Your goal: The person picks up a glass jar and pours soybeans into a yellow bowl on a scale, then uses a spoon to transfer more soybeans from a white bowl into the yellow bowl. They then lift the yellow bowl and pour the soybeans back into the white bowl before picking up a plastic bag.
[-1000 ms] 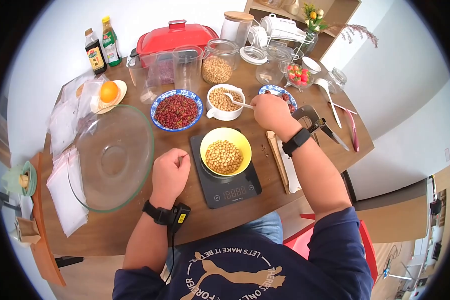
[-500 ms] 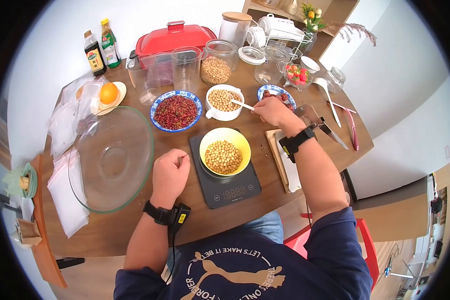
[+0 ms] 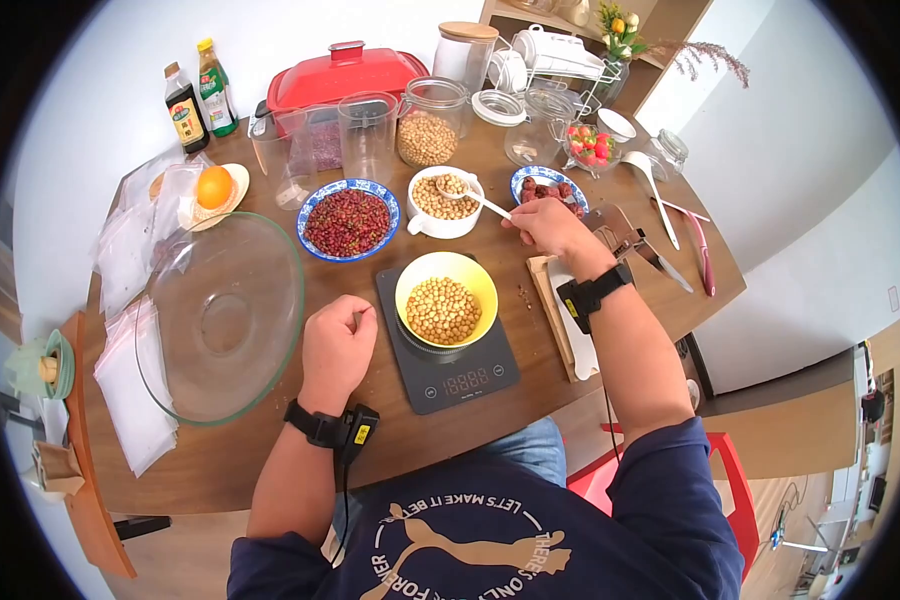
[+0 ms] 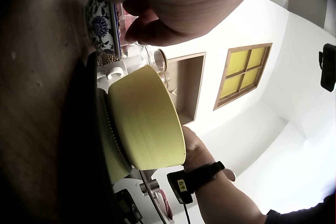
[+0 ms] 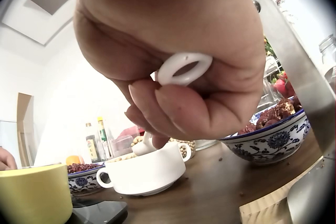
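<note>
My right hand (image 3: pixel 550 228) grips the handle of a white spoon (image 3: pixel 492 207), whose ring-shaped end (image 5: pixel 165 73) shows in the right wrist view. The spoon's head carries round pale-yellow beans (image 3: pixel 452 184) above a white two-handled bowl (image 3: pixel 444 229) of the same beans. In front, a yellow bowl (image 3: pixel 432 268) holding more of them sits on a black kitchen scale (image 3: pixel 440 392). Left of the scale, my left hand (image 3: pixel 338 340) rests with fingers loosely curled and holds nothing. In the left wrist view, the yellow bowl (image 4: pixel 147 121) is beside that hand.
Blue-patterned bowls hold small red beans (image 3: pixel 347 222) and dark red dried fruit (image 3: pixel 548 190). A large glass bowl (image 3: pixel 290 320) lies left. Jars, including one of beans (image 3: pixel 428 138), and a red lidded cooker (image 3: pixel 345 75) stand behind. A knife (image 3: pixel 675 273) lies right.
The spoon's head has risen from among the beans in the white bowl, with beans on it. My right hand has shifted slightly toward me and right. My left hand stays in place.
</note>
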Motion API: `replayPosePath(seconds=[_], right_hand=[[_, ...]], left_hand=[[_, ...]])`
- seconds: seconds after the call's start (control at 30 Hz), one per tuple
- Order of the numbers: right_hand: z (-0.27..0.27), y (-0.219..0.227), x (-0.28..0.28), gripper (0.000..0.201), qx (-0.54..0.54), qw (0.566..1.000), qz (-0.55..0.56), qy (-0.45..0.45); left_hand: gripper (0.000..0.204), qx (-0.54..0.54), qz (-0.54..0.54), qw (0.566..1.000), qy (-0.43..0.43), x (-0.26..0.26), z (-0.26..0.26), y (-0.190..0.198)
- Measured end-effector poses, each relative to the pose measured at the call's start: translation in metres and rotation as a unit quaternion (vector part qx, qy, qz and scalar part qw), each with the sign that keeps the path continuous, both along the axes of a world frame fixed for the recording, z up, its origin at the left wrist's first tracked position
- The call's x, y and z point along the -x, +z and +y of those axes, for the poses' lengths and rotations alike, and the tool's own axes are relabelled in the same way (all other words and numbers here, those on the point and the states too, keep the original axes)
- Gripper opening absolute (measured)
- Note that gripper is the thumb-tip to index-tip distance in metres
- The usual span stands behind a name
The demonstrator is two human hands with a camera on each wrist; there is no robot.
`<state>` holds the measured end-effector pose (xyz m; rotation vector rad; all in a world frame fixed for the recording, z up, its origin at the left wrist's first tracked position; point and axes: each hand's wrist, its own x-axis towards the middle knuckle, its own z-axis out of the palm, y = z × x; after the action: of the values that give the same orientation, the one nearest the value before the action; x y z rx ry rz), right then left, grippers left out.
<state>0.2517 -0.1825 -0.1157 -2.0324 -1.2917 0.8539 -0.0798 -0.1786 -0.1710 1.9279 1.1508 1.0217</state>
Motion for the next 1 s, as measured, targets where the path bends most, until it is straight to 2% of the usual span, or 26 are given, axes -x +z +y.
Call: replayPosePath(seconds=[0.13,0.43,0.6,0.7,0.83,0.87,1.0], right_hand=[[-0.001,-0.005,-0.001,0.026,-0.011,1.000,0.016,-0.005],[-0.037,0.033,0.011,0.023,-0.030,0.996,0.079,0.003],[-0.076,0.049,0.021,0.023,-0.014,0.999,0.025,0.045],[-0.096,0.053,0.031,0.020,-0.005,0.996,0.034,0.081],[-0.112,0.045,0.040,0.020,-0.045,0.987,-0.090,0.124],[-0.115,0.049,0.046,0.020,-0.022,0.987,-0.110,0.114],[-0.126,0.044,0.055,0.018,-0.066,0.960,-0.241,0.127]], left_hand=[[0.007,-0.007,0.006,1.000,0.002,0.000,0.000,0.001],[0.008,0.012,0.004,1.000,-0.001,0.000,0.001,0.000],[0.008,0.010,0.001,1.000,-0.001,0.000,0.001,0.000],[0.008,0.004,-0.010,1.000,-0.004,-0.001,0.001,-0.002],[0.008,0.023,0.004,1.000,-0.003,0.000,0.001,0.000],[0.008,0.021,0.006,1.000,-0.003,0.000,0.001,0.000],[0.007,0.017,0.011,1.000,0.000,0.000,0.000,0.001]])
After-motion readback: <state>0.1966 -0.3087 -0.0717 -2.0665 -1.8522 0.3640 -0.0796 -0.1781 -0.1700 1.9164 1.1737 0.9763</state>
